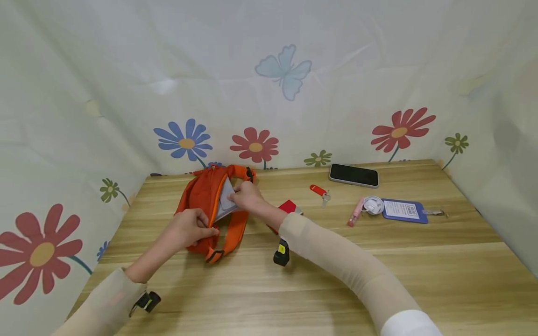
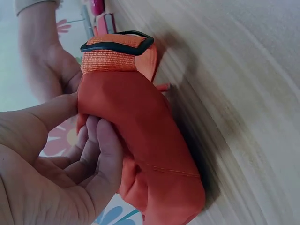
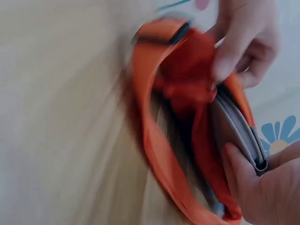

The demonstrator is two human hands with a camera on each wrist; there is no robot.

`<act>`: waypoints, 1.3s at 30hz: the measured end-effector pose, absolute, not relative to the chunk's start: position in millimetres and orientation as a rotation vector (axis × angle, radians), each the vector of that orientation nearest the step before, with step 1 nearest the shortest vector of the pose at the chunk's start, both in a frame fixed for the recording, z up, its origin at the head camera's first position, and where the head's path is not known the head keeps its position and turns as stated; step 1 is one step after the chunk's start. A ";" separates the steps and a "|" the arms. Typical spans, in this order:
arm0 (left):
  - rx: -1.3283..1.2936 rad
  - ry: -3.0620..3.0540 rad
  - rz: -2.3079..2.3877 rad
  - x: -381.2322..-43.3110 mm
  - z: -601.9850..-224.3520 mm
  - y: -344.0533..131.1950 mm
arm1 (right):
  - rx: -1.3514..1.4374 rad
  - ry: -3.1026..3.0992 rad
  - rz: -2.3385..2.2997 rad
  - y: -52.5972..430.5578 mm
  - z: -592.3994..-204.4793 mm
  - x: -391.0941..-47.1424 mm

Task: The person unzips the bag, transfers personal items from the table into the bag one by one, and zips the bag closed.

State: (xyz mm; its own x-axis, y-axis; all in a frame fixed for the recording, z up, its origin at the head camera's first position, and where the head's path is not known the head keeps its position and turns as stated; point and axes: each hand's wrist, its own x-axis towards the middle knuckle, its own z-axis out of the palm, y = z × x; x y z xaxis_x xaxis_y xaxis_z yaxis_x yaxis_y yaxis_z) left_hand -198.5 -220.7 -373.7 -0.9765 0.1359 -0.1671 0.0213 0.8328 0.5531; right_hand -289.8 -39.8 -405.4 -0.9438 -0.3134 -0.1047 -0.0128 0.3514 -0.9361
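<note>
Orange bag (image 1: 195, 193) taken as landmark; it sits on the wood counter (image 1: 235, 294), mouth gaping toward its right side. Grey item (image 1: 223, 205), layered and round-cornered, maybe a wallet or a small notebook, is partly inside that mouth, the rest sticking out. Right grip (image 1: 249, 197) is clamped on its exposed end: thumb flat on one face, the other fingers behind and mostly hidden. Left grip (image 1: 190, 228) is closed on the bag's edge beside the mouth, thumb and fingers pinching the cloth. Step in hand, as I judge it: passing the grey item through the opening; in or out, cannot tell from this. Next move seems to call for the left grip keeping the mouth wide while the right slides the item along the opening, clear of the rim, where it could snag. Item lies against the right grip's thumb and just beside the left grip. Right of the bag: red-and-grey object (image 1: 289, 206), partly behind the forearm; farther right, red key tag (image 1: 318, 190), phone (image 1: 354, 175), pink tube (image 1: 356, 212), coiled white cable (image 1: 372, 205), blue card holder (image 1: 403, 210).
</note>
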 end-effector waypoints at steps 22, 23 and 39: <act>0.164 2.789 0.956 -204.8 -379.9 -221.5 | -0.045 1.589 -1.811 -27.2 -402.3 -301.5; 0.165 2.793 0.948 -204.8 -379.7 -220.8 | -0.057 1.608 -1.802 -27.4 -402.1 -300.4; 0.177 2.779 0.985 -203.4 -381.5 -212.0 | -0.098 1.787 -1.817 -46.2 -398.4 -286.1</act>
